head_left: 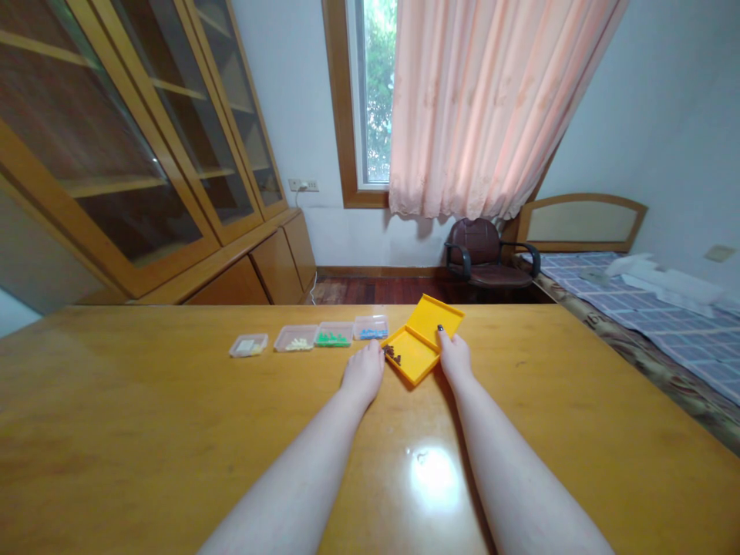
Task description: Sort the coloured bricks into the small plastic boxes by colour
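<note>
A yellow hinged box (417, 356) is held with its lid (436, 314) folded back, tilted down to the left over the table. Small dark brown pieces (393, 354) are gathered at its left corner. My left hand (365, 374) is closed at that left corner, its fingertips mostly hidden. On the opposite side, my right hand (456, 359) grips the box, the thumb lying near the hinge. Just beyond my left hand stands a clear container of blue pieces (371, 334). To its left is another with green pieces (333, 339).
Farther left on the wooden table (173, 416) are a clear container with cream pieces (299, 344) and a small clear box with pale contents (248, 346). Beyond the table stand a dark red armchair (482, 258), a glass-door cabinet (156, 154) and a bed (647, 301).
</note>
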{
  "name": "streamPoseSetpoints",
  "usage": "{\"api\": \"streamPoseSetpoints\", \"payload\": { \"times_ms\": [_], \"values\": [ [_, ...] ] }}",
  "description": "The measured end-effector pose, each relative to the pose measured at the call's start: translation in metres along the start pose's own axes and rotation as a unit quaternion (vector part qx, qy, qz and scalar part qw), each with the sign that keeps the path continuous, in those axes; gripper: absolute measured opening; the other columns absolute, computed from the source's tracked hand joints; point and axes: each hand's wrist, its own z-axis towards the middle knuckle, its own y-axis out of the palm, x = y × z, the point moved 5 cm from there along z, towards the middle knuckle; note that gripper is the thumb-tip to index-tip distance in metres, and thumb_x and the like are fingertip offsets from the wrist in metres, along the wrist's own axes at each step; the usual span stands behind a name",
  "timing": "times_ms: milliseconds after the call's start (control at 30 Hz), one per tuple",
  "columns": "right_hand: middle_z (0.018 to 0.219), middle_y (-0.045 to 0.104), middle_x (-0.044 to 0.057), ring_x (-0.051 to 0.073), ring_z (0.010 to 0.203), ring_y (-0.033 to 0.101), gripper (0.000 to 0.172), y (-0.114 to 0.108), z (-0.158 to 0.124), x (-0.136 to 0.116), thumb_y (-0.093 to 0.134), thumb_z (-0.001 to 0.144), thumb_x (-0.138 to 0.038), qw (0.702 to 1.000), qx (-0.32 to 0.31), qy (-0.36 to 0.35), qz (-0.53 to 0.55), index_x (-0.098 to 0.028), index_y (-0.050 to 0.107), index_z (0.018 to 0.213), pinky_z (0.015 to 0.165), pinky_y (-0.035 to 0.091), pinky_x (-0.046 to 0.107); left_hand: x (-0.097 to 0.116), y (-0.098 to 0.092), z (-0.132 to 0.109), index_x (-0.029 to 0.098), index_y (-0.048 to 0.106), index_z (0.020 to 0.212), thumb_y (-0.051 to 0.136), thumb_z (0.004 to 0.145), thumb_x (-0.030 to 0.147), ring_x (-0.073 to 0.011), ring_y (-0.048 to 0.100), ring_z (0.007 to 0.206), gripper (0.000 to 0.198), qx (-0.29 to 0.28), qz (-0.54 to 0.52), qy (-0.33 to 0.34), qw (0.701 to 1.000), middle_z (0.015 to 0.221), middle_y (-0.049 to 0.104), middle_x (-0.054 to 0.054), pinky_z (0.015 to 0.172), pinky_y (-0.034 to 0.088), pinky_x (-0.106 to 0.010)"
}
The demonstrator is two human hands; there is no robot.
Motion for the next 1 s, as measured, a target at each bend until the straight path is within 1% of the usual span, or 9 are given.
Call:
{"api": "streamPoseSetpoints", "payload": {
  "times_ms": [133, 367, 500, 567, 700, 767, 833, 900, 1000],
  "values": [
    [0.085, 0.069, 0.012, 0.025, 0.077, 0.064, 0.049, 0.004, -0.002, 0.0, 0.056, 0.065, -0.056, 0.999, -0.015, 0.008, 0.036, -0.011, 0.064, 0.082, 0.063, 0.049, 0.03, 0.004, -0.006, -0.002, 0.018, 0.048, 0.096, 0.03, 0.09, 0.025, -0.0187, 0.058, 0.089, 0.02, 0.027, -0.046, 0.033, 0.998, 0.097, 0.061, -0.008, 0.075, 0.041, -0.029],
    [0.086, 0.069, 0.012, 0.026, 0.077, 0.064, 0.05, 0.015, -0.01, -0.004, 0.059, 0.064, -0.056, 0.994, -0.089, 0.015, 0.06, -0.011, 0.065, 0.084, 0.062, 0.05, 0.031, 0.01, -0.006, -0.005, 0.02, 0.049, 0.092, 0.034, 0.089, 0.026, -0.017, 0.057, 0.086, 0.017, 0.074, -0.113, 0.114, 0.984, 0.092, 0.062, -0.005, 0.074, 0.041, -0.027],
    [0.087, 0.069, 0.012, 0.026, 0.077, 0.064, 0.051, 0.016, -0.012, -0.005, 0.06, 0.064, -0.056, 0.993, -0.095, 0.016, 0.068, -0.01, 0.064, 0.086, 0.061, 0.05, 0.031, 0.012, -0.006, -0.005, 0.02, 0.048, 0.104, 0.037, 0.087, 0.024, -0.0153, 0.057, 0.088, 0.02, 0.064, -0.13, 0.136, 0.98, 0.096, 0.062, -0.004, 0.078, 0.041, -0.026],
    [0.086, 0.069, 0.012, 0.026, 0.077, 0.064, 0.052, 0.014, -0.01, -0.004, 0.059, 0.063, -0.057, 0.995, -0.08, 0.014, 0.063, -0.01, 0.064, 0.085, 0.061, 0.05, 0.031, 0.01, -0.008, -0.005, 0.02, 0.046, 0.108, 0.038, 0.087, 0.023, -0.0158, 0.056, 0.091, 0.023, 0.06, -0.105, 0.115, 0.986, 0.099, 0.061, -0.005, 0.08, 0.041, -0.026],
    [0.085, 0.069, 0.012, 0.027, 0.079, 0.064, 0.051, 0.009, -0.005, -0.002, 0.057, 0.065, -0.057, 0.998, -0.047, 0.001, 0.045, -0.011, 0.065, 0.085, 0.063, 0.05, 0.032, -0.005, -0.011, -0.008, 0.017, 0.051, 0.099, 0.033, 0.087, 0.026, -0.0226, 0.057, 0.092, 0.023, 0.044, 0.018, 0.011, 0.999, 0.097, 0.06, -0.01, 0.078, 0.042, -0.034],
    [0.082, 0.069, 0.011, 0.027, 0.08, 0.064, 0.05, 0.005, -0.003, -0.002, 0.056, 0.066, -0.056, 0.999, -0.028, -0.006, 0.028, -0.012, 0.066, 0.086, 0.065, 0.05, 0.031, -0.013, -0.011, -0.012, 0.013, 0.053, 0.098, 0.035, 0.086, 0.03, -0.0262, 0.057, 0.09, 0.027, 0.022, 0.07, -0.044, 0.996, 0.096, 0.059, -0.014, 0.077, 0.043, -0.037],
    [0.079, 0.069, 0.011, 0.027, 0.079, 0.064, 0.049, 0.002, -0.002, -0.002, 0.055, 0.067, -0.056, 1.0, -0.012, -0.009, 0.013, -0.012, 0.066, 0.086, 0.066, 0.049, 0.031, -0.019, -0.009, -0.018, 0.009, 0.053, 0.102, 0.04, 0.083, 0.037, -0.0301, 0.054, 0.097, 0.036, 0.01, 0.107, -0.084, 0.991, 0.102, 0.058, -0.019, 0.081, 0.041, -0.04],
    [0.076, 0.069, 0.01, 0.026, 0.079, 0.064, 0.049, 0.001, -0.001, -0.002, 0.055, 0.067, -0.055, 1.0, -0.004, -0.011, 0.008, -0.012, 0.066, 0.086, 0.066, 0.049, 0.031, -0.019, -0.003, -0.024, 0.006, 0.049, 0.113, 0.044, 0.079, 0.045, -0.0359, 0.044, 0.112, 0.052, -0.004, 0.132, -0.11, 0.985, 0.117, 0.05, -0.025, 0.089, 0.035, -0.047],
    [0.076, 0.069, 0.01, 0.026, 0.078, 0.064, 0.049, 0.002, -0.001, -0.002, 0.055, 0.067, -0.055, 1.0, 0.0, -0.011, 0.015, -0.011, 0.066, 0.085, 0.066, 0.049, 0.031, -0.014, 0.018, -0.028, 0.004, 0.031, 0.132, 0.041, 0.076, 0.057, -0.0399, 0.018, 0.129, 0.078, -0.073, 0.133, -0.132, 0.98, 0.139, 0.024, -0.027, 0.099, 0.019, -0.056]
  ]
}}
